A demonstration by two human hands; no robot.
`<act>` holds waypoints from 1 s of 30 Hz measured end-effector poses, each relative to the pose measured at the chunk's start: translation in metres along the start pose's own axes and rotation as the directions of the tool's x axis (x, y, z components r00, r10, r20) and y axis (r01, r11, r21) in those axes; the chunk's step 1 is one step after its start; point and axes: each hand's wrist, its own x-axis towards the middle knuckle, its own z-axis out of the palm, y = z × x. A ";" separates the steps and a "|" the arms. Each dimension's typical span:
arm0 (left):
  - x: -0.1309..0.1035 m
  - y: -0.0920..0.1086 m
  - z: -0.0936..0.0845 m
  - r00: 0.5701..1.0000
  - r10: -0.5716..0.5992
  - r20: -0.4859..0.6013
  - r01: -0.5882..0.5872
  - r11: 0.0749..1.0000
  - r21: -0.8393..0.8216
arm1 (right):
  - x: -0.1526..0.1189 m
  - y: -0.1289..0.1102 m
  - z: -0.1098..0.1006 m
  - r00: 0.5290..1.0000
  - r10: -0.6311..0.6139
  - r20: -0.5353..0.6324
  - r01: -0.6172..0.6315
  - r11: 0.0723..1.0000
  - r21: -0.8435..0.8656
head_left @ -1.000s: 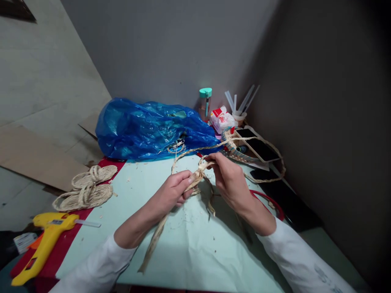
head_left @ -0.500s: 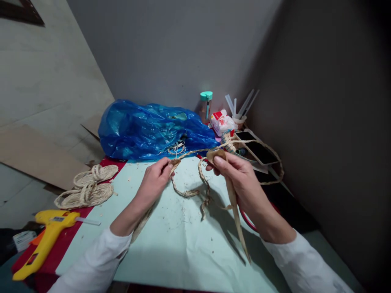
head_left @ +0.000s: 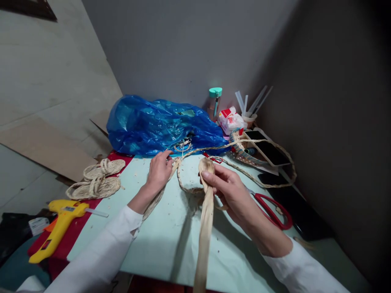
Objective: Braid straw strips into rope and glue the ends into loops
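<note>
Pinching a pale fibre strip (head_left: 205, 228) in my right hand (head_left: 229, 187), I held it in front of the blue bag (head_left: 161, 126). My left hand (head_left: 159, 173), apart from the right, was close before the bag, near the braided cord (head_left: 256, 141); whether it gripped anything, I couldn't tell. Woven sandals (head_left: 99, 188) lay front-left of the bag.

The left hand (head_left: 159, 173) curls loosely; the right hand (head_left: 231, 192) pinches.

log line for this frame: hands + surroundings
left hand: at braided cord, grip unclear | right hand: holding flat fibre strip | far side: blue plastic bag | far left: yellow glue gun
</note>
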 end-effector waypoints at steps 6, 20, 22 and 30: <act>-0.026 0.049 -0.028 0.958 0.059 0.280 0.118 0.810 -0.575 | 0.007 0.012 -0.003 0.983 -0.140 -0.118 0.116 0.975 -0.187; -0.051 0.063 -0.027 0.560 0.313 0.767 0.773 0.135 -0.620 | -0.003 -0.012 -0.020 0.974 -0.092 0.209 0.044 0.973 0.226; -0.051 0.065 -0.030 0.550 0.334 0.766 0.782 0.117 -0.612 | -0.005 -0.016 -0.021 0.967 -0.124 0.224 0.076 0.975 0.210; -0.061 0.071 -0.034 0.857 0.212 0.469 0.248 0.628 -0.737 | -0.010 -0.015 -0.014 0.887 -0.462 -0.010 0.429 0.830 -0.357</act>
